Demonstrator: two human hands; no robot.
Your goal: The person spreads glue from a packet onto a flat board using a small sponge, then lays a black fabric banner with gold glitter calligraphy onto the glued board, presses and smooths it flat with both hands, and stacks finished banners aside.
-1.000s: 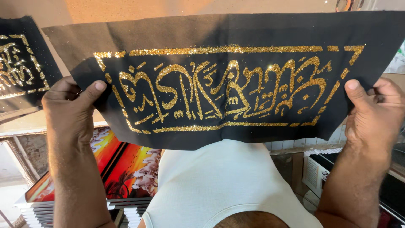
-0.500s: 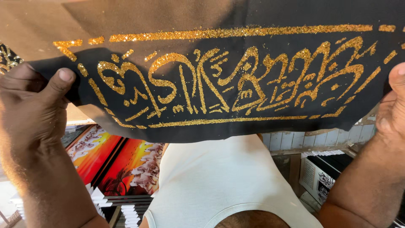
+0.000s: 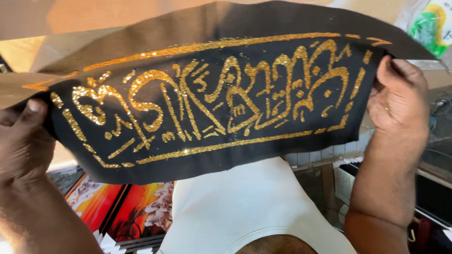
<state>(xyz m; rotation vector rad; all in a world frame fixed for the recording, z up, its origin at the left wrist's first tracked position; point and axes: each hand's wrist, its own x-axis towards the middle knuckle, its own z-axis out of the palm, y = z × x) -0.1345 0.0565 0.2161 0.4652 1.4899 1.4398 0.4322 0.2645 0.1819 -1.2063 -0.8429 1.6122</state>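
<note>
I hold up a long black cloth panel [image 3: 221, 155] with gold glitter ornamental lettering and a gold border. It hangs stretched in the air in front of me, tilted so its right end sits higher. My left hand [image 3: 23, 141] pinches its left end, thumb on the front. My right hand [image 3: 400, 103] grips its right end, fingers curled over the edge. The top of the cloth bends away from me.
Below the cloth is my white shirt [image 3: 245, 207]. Orange and red pictures [image 3: 117, 207] lie at the lower left above a stack of white-edged frames [image 3: 117, 244]. A dark box or machine [image 3: 433, 197] stands at the right. A green and yellow packet [image 3: 431, 23] is at the top right.
The cloth has come closer and tilted, its right end rising and its left end dropping. Both hands stayed on its ends.
</note>
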